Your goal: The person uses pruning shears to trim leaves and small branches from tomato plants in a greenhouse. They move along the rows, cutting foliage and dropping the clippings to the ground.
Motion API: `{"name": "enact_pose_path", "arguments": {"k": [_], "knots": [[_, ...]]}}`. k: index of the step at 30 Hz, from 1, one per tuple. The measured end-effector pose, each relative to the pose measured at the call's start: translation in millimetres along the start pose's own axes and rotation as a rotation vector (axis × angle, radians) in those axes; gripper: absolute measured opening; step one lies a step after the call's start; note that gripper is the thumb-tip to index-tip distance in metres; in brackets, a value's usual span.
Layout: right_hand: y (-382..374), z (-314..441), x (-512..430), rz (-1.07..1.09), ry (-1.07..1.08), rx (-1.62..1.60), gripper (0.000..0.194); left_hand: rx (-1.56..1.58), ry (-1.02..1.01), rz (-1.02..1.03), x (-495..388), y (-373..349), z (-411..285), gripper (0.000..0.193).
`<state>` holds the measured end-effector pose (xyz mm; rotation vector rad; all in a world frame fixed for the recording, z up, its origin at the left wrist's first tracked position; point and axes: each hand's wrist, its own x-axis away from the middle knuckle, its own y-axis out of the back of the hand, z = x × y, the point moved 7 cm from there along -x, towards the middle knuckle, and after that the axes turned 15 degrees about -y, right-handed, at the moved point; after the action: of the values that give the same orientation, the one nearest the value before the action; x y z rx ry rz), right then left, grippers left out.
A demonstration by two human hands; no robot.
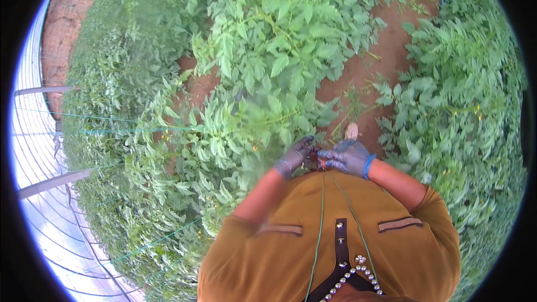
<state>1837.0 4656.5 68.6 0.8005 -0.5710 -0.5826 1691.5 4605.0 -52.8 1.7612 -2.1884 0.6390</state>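
My left hand (294,157) and my right hand (348,158), both in thin bluish gloves, meet in front of my waist. Between their fingertips is a small dark item with a red part (323,163); its kind is not clear. A green cord (322,218) runs up from that spot in two strands over the mustard-coloured top (293,201) towards my neck. Leafy tomato plants (289,58) stand just beyond the hands, some leaves close to the left glove. Whether the left fingers grip the item cannot be told.
Bare reddish soil (386,46) runs between plant rows, with cut or fallen stems (356,105) on it. A shoe tip (351,131) shows past my right hand. Green strings (159,241) cross the left plants, near greenhouse posts (56,183). More plants (465,134) stand at right.
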Motion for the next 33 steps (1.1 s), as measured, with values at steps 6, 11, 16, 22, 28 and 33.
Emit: {"name": "enact_pose_path", "arguments": {"k": [6, 11, 16, 22, 28, 33], "knots": [[89.7, -58.4, 2.8, -0.083, 0.148, -0.344, 0.022, 0.047, 0.067, -0.027, -58.3, -39.8, -29.2, 0.048], [133.5, -121.9, 9.6, 0.072, -0.116, -0.756, 0.019, 0.011, 0.055, -0.104, -94.1, -63.3, -52.5, 0.046], [158.5, -167.9, 14.0, 0.094, -0.242, -0.921, 0.015, 0.064, 0.019, -0.122, -124.6, -76.7, -75.1, 0.044], [204.6, -201.3, 14.0, -0.204, -0.046, -0.910, 0.012, -0.014, 0.032, -0.096, -170.7, -88.5, -104.6, 0.051], [229.9, -265.6, 1.7, -0.213, -0.278, -0.987, 0.015, -0.154, -0.033, -0.020, -255.4, -107.6, -137.2, 0.048], [277.4, -326.6, -21.9, -0.246, -0.489, -1.031, 0.018, -0.250, -0.099, 0.070, -352.4, -131.6, -184.0, 0.039]]}}
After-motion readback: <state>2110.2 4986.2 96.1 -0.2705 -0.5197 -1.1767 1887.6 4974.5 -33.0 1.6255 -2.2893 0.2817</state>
